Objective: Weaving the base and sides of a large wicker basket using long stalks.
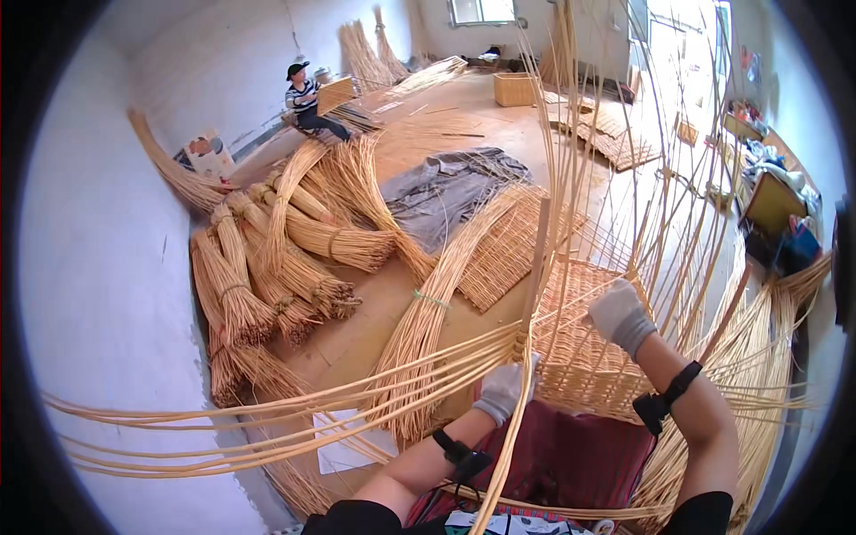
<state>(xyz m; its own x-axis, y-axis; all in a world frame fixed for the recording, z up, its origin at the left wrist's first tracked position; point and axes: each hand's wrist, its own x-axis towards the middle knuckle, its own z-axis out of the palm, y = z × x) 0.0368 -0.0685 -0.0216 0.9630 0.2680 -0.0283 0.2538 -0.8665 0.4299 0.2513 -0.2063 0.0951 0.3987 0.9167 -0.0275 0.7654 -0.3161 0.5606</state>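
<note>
Standing nearby, I see a woven wicker panel (584,361) at the worker (704,428)'s twelve o'clock. The gloved right hand (617,316) curls closed near its two o'clock, contents hidden; the left hand (505,392), at eight, I cannot tell. Probably light and springy, it's best held by dense weave, not loose rods (507,446).

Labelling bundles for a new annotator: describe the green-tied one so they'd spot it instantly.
Find the crumpled grey cloth on the floor mid-room, then come toward the camera. A long bundle of pale rods runs down the picture from there, beside a woven panel, its lower end left of the gloved left hand. Unlike the bundles heaped further left, it shows a green tie.
</note>
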